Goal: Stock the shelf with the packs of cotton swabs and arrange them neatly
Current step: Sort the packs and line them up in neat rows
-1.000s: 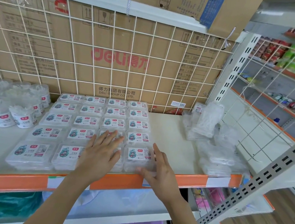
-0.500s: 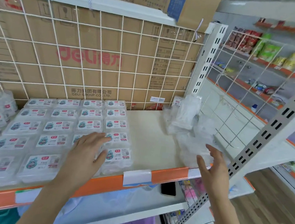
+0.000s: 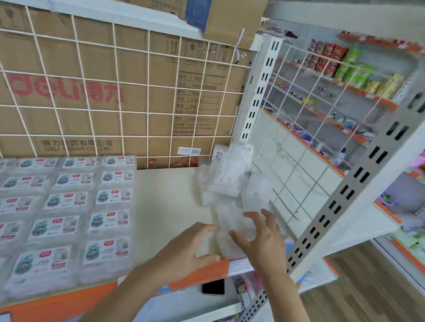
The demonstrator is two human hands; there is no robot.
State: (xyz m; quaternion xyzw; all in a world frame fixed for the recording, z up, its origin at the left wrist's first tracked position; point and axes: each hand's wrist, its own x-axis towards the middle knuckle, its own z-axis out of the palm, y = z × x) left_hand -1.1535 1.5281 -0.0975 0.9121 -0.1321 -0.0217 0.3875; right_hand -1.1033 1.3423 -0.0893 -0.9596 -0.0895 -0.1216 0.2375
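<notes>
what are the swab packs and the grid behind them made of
The labelled packs look like clear, glossy plastic with paper stickers; they shine and show through. The grid seems white-coated metal wire, thin and straight. The box behind is matte brown cardboard, printed.

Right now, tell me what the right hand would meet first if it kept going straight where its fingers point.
The nearest clear plastic pack of cotton swabs in the heap at the white shelf's right end; the right hand's spread fingers look nearly on it, though depth is unclear.
</notes>
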